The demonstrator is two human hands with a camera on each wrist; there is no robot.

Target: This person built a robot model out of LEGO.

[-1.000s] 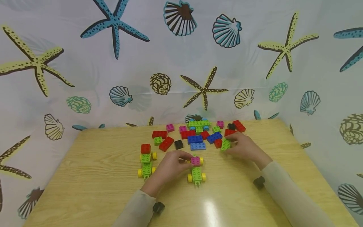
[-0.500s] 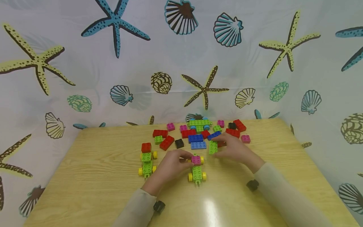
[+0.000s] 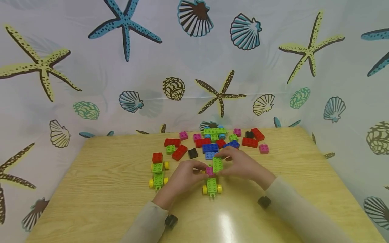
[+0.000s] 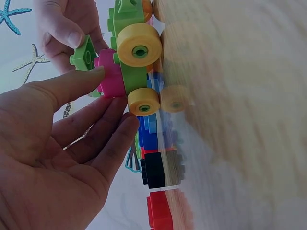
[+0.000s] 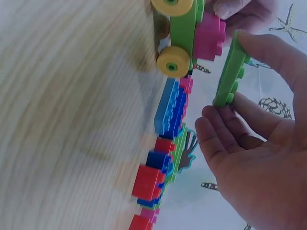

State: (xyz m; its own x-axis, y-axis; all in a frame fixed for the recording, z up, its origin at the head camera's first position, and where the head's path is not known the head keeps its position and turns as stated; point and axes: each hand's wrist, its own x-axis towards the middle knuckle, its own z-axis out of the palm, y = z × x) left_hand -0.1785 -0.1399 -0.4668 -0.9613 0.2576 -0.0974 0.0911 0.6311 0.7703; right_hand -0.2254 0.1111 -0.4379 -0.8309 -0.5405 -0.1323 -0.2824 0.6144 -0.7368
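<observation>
My left hand point(image 3: 182, 179) pinches a pink toy brick point(image 3: 209, 171) that sits on a green car base point(image 3: 211, 185) with yellow wheels. In the left wrist view, the thumb lies on one side of the pink brick point(image 4: 112, 74) and fingertips are by its other side. My right hand point(image 3: 243, 165) holds a flat green brick point(image 3: 217, 164) between thumb and fingers, just beside the pink one. In the right wrist view, this green brick point(image 5: 229, 72) is tilted, with a small gap to the pink brick point(image 5: 209, 36).
To the left stands another green wheeled car point(image 3: 158, 179) with a red brick point(image 3: 157, 157) at its far end. Behind the hands lie several loose bricks, among them a dark blue one point(image 3: 210, 147) and a black one point(image 3: 192, 153). A blue-wheeled green car point(image 3: 214, 131) stands near the patterned cloth.
My right hand has carried the flat green brick leftward from the loose bricks to the pink brick. My left hand has kept its grip and place.
</observation>
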